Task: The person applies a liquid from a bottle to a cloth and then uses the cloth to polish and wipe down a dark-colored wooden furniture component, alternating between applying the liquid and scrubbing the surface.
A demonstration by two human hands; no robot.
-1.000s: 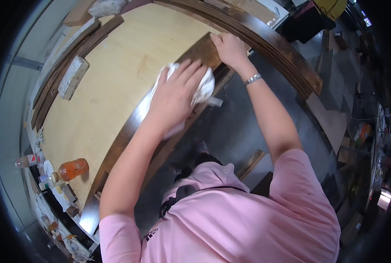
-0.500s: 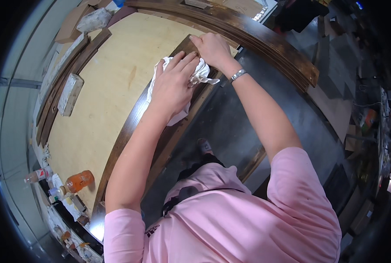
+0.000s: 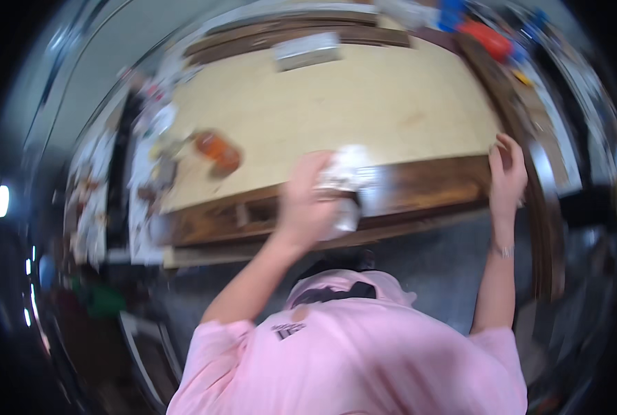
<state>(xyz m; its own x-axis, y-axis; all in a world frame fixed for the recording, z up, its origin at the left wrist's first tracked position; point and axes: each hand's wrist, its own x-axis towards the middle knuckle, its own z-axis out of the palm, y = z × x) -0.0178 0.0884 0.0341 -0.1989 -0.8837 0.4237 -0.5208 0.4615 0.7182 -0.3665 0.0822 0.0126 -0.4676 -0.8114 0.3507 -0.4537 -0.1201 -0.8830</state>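
My left hand (image 3: 307, 200) is closed round a crumpled white cloth (image 3: 351, 164), which lies against a long dark-brown wooden board (image 3: 426, 185). The board rests along the near edge of a pale plywood tabletop (image 3: 384, 97), and its surface shines beside the cloth. At the board's right end is my right hand (image 3: 510, 176), fingers bent and apart, with nothing visible in them. Motion blurs both hands, and whether the right one touches the board is unclear.
A bottle of orange liquid (image 3: 217, 151) lies on the tabletop's left part. Dark wood strips (image 3: 253, 40) and a whitish block (image 3: 307, 50) are at the far edge. Long dark boards (image 3: 512, 104) run along the right side. A cluttered surface (image 3: 90, 183) stands at the left.
The view has swung left. My left hand has slid the cloth from the board's far end toward its middle. My right hand, formerly close beside it, is now well apart at the right end.
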